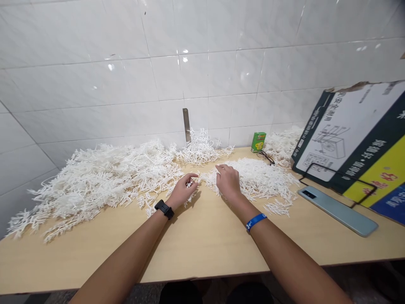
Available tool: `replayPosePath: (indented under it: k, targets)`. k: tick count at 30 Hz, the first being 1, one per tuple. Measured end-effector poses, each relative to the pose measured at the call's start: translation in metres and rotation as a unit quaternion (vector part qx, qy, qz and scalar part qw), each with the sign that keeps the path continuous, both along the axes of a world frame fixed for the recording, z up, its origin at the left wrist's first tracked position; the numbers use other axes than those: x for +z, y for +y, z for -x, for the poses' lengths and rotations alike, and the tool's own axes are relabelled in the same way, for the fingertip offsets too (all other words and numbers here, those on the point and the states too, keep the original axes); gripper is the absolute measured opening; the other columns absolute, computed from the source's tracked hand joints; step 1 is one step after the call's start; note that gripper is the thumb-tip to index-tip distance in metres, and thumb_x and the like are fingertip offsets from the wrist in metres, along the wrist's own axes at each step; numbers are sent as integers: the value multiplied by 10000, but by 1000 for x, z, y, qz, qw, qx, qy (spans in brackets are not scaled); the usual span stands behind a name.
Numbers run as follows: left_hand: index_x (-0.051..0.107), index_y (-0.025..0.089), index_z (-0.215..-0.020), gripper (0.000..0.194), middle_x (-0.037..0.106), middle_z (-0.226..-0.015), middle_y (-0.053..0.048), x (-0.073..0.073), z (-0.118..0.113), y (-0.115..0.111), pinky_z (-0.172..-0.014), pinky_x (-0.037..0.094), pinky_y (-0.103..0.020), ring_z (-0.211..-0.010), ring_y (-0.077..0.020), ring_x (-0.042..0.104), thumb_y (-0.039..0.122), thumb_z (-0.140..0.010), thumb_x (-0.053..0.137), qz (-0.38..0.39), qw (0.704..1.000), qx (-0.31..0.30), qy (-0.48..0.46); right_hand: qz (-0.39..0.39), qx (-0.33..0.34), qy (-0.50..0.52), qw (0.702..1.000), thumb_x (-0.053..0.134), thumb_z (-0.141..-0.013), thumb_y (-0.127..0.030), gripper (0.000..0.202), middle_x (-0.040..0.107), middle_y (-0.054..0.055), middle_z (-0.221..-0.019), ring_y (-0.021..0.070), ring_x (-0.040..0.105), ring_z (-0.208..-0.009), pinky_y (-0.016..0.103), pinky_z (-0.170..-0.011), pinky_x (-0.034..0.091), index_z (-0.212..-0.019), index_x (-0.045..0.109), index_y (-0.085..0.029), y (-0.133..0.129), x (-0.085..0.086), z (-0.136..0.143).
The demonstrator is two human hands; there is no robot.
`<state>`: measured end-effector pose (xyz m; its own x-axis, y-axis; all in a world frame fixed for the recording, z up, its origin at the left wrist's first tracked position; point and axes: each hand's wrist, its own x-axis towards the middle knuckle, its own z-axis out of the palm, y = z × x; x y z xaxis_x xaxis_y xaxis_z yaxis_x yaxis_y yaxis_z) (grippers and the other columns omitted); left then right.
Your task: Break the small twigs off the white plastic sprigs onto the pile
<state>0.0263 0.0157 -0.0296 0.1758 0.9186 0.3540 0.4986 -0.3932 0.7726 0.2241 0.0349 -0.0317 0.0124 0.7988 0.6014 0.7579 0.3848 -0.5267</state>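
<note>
My left hand (182,190) is closed round a white branched plastic piece (189,184), which shows between thumb and fingers just above the table. It is by the right end of a big tangled heap of white branched plastic strands (117,173). My right hand (228,181) is a short way to the right, at the left edge of a flatter pile of small white plastic bits (265,179). Its fingers are bent inward and partly hidden by the back of the hand; whatever is between them does not show.
Against the tiled wall, a metal ruler (186,124) stands behind a small white clump (201,147). To the right are a green box (258,142), dark-framed glasses (266,157), another white heap (283,143), a phone (338,211), a black wire frame (341,175) and a large printed carton (354,147).
</note>
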Motion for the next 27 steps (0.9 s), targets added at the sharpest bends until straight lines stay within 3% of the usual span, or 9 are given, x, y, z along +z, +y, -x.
replayPosePath:
  k: [2, 6, 9, 13, 20, 27]
  targets:
    - [612, 199, -1114, 307, 522, -721, 22, 0, -1, -1, -685, 431, -299, -680, -146, 514, 308, -834, 551, 2, 1000, -9, 0, 4, 24, 28, 999, 520, -871, -102, 293, 655, 148, -1134, 284, 550, -1062, 415, -921, 379, -1103, 685, -173, -1, 1, 1]
    - [599, 194, -1131, 322, 577, -774, 5, 0, -1, -3, -689, 431, -290, -716, -154, 537, 288, -827, 549, -6, 999, -33, 25, 51, 183, 74, 979, 546, -916, -237, 177, 673, 69, -979, 195, 600, -893, 323, -791, 451, -984, 703, -194, -12, 1, 16]
    - [596, 197, -1152, 362, 649, -909, -27, 0, 0, -5, -732, 449, -290, -804, -171, 584, 211, -795, 539, -20, 997, -62, 42, 70, 251, 55, 964, 590, -890, -239, 146, 651, 40, -952, 162, 586, -834, 294, -744, 443, -964, 714, -217, -22, 2, 27]
    - [576, 188, -1202, 461, 674, -1028, -54, 1, -1, -6, -784, 469, -297, -898, -192, 616, 146, -745, 536, -22, 995, -87, 36, 72, 265, 53, 960, 601, -870, -195, 135, 628, 27, -969, 149, 573, -834, 289, -757, 428, -936, 715, -225, -28, 5, 31]
    - [569, 201, -1216, 464, 690, -981, -51, 1, -2, -8, -775, 476, -316, -857, -197, 627, 153, -757, 523, -7, 994, -84, 66, 109, 259, 31, 959, 591, -877, -184, 114, 577, 24, -903, 140, 538, -773, 290, -730, 407, -840, 698, -199, -22, 0, 31]
    - [585, 205, -1216, 424, 688, -992, -60, 1, 1, -5, -788, 475, -323, -883, -206, 622, 216, -793, 554, -3, 994, -84, 67, 97, 272, 36, 957, 504, -876, -109, 153, 567, 31, -891, 165, 541, -835, 296, -762, 413, -796, 610, -185, -16, -5, 29]
